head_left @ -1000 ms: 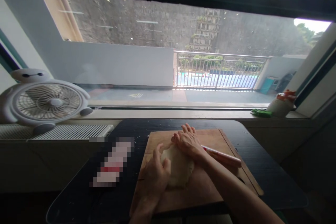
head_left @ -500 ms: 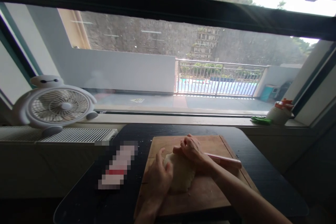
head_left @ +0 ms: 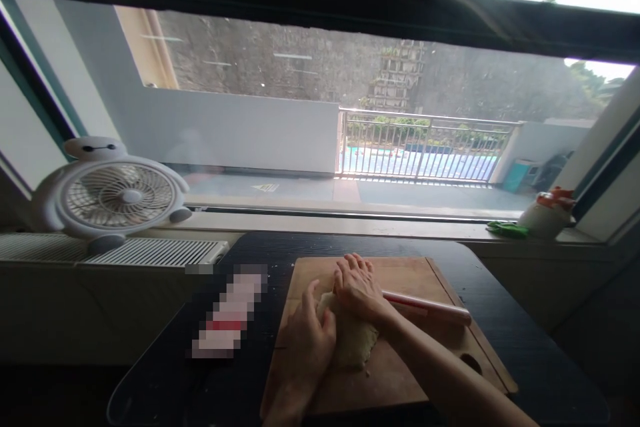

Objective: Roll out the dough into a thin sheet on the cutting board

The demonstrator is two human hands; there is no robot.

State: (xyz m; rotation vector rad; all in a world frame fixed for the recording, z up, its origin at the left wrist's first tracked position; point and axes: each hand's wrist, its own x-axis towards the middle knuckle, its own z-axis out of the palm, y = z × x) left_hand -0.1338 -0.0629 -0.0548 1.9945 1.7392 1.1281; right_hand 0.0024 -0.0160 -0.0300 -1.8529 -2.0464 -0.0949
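Observation:
A flattened piece of pale dough (head_left: 353, 345) with a ragged edge lies on the wooden cutting board (head_left: 400, 380). My left hand (head_left: 309, 333) cups the dough's left side, thumb and fingers apart. Across the dough's far part lies my right hand (head_left: 357, 288), palm down with its fingers stretched forward. From under that palm a rolling pin (head_left: 435, 307) sticks out to the right, shiny and pinkish at that end. The pin's left end is hidden beneath my right hand.
The board rests on a dark table (head_left: 490, 300) with rounded corners. A blurred pink-and-red item (head_left: 230, 317) lies left of the board. By the window stand a white fan (head_left: 125, 193), a radiator (head_left: 170, 252) and a spray bottle (head_left: 545, 217) beside something green (head_left: 507, 229).
My right hand's fingers have gone from curled over the rolling pin to stretched out, covering its left end. My left hand stays at the dough's side. The view has shifted slightly.

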